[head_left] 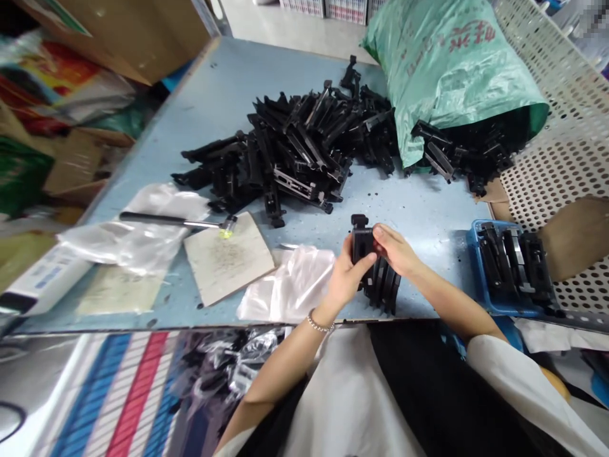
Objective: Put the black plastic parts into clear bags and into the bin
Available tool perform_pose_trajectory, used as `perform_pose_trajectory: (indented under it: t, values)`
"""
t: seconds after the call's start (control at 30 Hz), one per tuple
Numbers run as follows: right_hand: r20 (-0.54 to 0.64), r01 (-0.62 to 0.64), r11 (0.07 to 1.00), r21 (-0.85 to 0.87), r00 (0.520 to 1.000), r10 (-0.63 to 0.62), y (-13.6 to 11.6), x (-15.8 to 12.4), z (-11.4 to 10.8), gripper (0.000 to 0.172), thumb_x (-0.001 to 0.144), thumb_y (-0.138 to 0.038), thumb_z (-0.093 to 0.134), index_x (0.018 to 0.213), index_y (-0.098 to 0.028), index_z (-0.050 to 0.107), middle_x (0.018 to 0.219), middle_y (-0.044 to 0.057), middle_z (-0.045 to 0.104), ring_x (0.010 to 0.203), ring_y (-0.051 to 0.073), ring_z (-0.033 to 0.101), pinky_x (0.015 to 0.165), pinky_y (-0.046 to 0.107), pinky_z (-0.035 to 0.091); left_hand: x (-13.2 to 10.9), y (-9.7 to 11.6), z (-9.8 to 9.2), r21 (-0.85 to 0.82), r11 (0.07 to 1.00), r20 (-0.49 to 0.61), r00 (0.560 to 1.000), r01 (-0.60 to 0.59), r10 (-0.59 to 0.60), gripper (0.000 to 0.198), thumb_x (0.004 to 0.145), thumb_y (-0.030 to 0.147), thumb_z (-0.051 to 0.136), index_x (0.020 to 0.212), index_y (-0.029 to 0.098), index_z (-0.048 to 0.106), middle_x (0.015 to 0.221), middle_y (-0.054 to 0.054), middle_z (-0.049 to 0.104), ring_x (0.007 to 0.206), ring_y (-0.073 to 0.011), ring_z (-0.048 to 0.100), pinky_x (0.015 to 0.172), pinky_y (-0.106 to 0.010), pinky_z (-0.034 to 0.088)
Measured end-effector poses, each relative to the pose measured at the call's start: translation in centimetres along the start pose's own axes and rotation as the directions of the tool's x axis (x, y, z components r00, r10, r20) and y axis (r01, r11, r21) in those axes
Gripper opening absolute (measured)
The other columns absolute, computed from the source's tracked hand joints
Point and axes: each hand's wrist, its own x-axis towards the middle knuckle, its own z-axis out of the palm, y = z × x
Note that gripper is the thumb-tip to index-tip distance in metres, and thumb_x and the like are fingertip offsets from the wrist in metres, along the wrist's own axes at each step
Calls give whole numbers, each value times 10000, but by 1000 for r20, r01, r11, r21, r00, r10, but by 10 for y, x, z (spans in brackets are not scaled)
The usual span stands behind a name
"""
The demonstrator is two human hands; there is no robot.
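Your shirt (pixel 347 400) sits nearest; your left hand (pixel 345 275) pinches a black part (pixel 362 243) over the table (pixel 214 89); your right hand (pixel 396 252) touches it, grip unclear. Unreadable red characters (pixel 460 42) mark the green bag (pixel 451 79) beside a heap (pixel 304 143).

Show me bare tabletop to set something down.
The blue tabletop is bare at far left, between its edge and the black pile. Another patch, lightly specked, lies between the right hand, green bag and blue basket. Crowded: the middle, under the pile; near left, under clear plastic and a board.
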Motion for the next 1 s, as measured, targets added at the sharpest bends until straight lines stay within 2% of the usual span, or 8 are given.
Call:
perform_pose_trajectory:
  t: [0.13,0.33,0.5,0.57,0.63,0.73,0.83,1.0]
  values:
    - [197,156,968,-198,973,-116,3,-19,11,564,1021,-678,267,831,-220,538,755,22,552,717,181,525,691,342,455,8,9,-14,-192,971,-37,987,144,-153,440,751,495,802,1010,191,617,767,16,612,623,-107,569,570,-227,468]
    - [380,585,512,-628,806,-454,18,-51,22,387,1030,-503,459,863,-200,632,851,94,643,824,235,527,709,374,401,6,12,-11,-244,928,40,959,281,-279,500,771,511,784,1094,181,594,805,21,610,595,-84,548,556,-216,456]
    - [453,548,616,-566,831,-322,37,-15,15,293,1036,-429,493,906,-207,635,875,57,668,819,202,565,748,350,444,13,-29,-27,46,999,-234,972,18,-6,563,788,452,767,1234,216,518,1014,-16,645,906,-161,635,884,-311,523]
    - [331,381,732,-565,917,-223,49,29,1,237,995,-432,585,1003,-202,640,981,59,678,914,194,595,822,335,475,13,-52,-35,141,988,-232,972,60,-26,446,844,451,679,1189,192,564,1075,-55,654,1043,-211,629,1000,-379,495]
    - [-83,44,816,-576,990,-112,60,82,-20,239,953,-356,654,1087,-159,627,1137,101,655,1059,196,590,955,341,464,8,-72,-36,245,965,-176,983,93,-50,385,889,442,599,1172,180,600,1171,-100,652,1184,-263,597,1101,-455,442]
    - [-383,-161,818,-552,920,-77,70,157,-54,308,1003,-265,522,1215,-44,540,1364,250,496,1276,267,504,1096,446,371,-3,-96,-27,426,905,-85,994,-24,67,458,920,401,563,1326,189,560,1469,-155,507,1433,-297,431,1235,-500,298]
    - [-487,-238,839,-490,872,-37,72,197,-78,266,999,-285,543,1184,-94,547,1257,196,581,1193,268,578,1005,450,446,-7,-107,-25,485,869,2,994,-95,107,544,943,375,537,1455,205,467,1568,-165,403,1501,-295,354,1256,-518,271]
    - [-532,-207,882,-423,845,-57,80,175,-93,270,1007,-308,524,1132,-82,604,1088,110,661,948,168,623,936,382,500,5,-94,-44,357,933,2,999,-51,54,537,942,422,568,1438,227,502,1486,-147,481,1356,-279,536,1188,-511,395]
